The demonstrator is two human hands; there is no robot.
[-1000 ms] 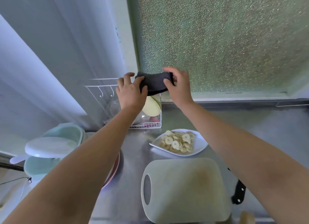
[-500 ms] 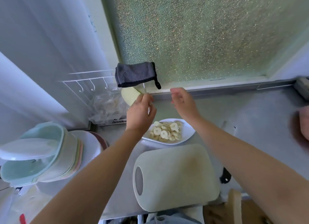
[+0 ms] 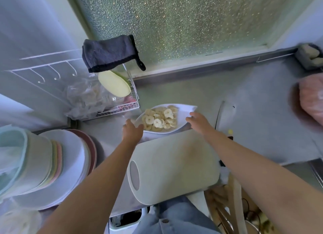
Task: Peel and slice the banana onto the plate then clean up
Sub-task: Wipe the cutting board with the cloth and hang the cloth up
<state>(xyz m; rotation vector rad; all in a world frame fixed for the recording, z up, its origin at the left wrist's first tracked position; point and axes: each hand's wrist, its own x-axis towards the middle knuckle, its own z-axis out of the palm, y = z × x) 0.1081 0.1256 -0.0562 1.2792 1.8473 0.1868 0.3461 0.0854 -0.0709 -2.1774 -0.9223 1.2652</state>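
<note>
Both your bare forearms reach far across the counter, roughly parallel. Your left hand [image 3: 132,131] is at the left rim of the plate [image 3: 189,109], fingers straight and loosely spread. Your right hand [image 3: 199,121] is at its right near rim, fingers extended, holding nothing. Contact with the rim: cannot tell, blurred.

Plate: white, glossy, shallow, one pointed corner. It holds the banana slices [image 3: 160,120], heaped pale discs. Cutting board [image 3: 174,163], just near of the plate: matte white, rounded corners, oval slot at left. Dark grey terry cloth [image 3: 108,53] drapes over the wire rack [image 3: 120,108], far left.
</note>
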